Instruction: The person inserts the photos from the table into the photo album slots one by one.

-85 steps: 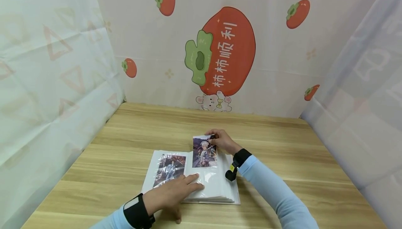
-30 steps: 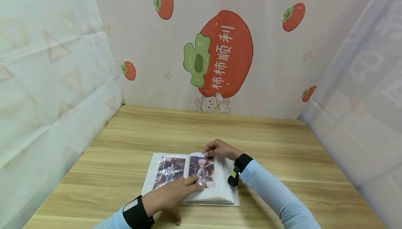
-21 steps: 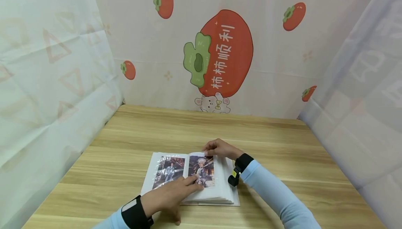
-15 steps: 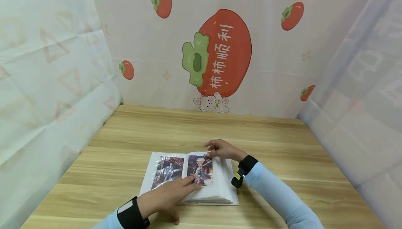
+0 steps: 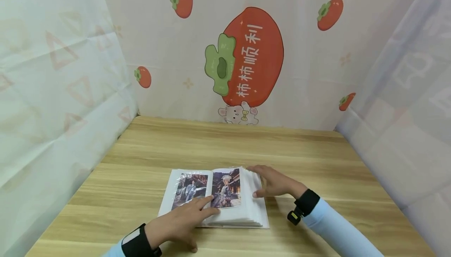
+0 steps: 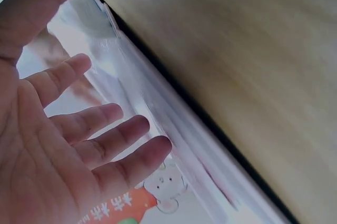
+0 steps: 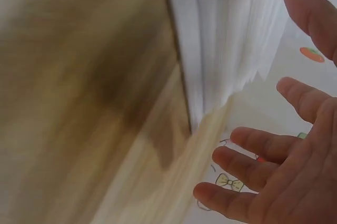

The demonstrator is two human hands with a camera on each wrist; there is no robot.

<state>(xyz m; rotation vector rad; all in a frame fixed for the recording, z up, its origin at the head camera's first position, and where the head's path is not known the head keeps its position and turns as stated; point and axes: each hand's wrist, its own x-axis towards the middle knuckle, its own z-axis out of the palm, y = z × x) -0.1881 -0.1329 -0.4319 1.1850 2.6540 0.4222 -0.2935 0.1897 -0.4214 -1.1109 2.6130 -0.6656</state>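
Note:
An open photo album [image 5: 251,206] with clear sleeves lies on the wooden table. Its left page carries a photo [image 5: 192,188] of a figure in blue; the right page carries a photo [image 5: 226,188] of a figure in a pale headdress. My left hand [image 5: 183,218] is over the album's lower middle, fingers spread and fairly straight near the right photo's lower left corner. At the album's right edge is my right hand [image 5: 276,182], fingers extended and thumb apart, holding nothing. Both wrist views show the left palm [image 6: 47,145] and right palm [image 7: 303,171] with fingers apart beside the page edges.
The wooden table [image 5: 158,143] extends around the album. A white curtain [image 5: 169,104] with persimmon prints stands behind it, and pale cloth hangs along the left and right sides. Each wrist bears a black strap.
Earlier the right hand slid the headdress photo down into the right page's sleeve. It has since let go and moved right to the album's edge. The left hand shifted slightly left.

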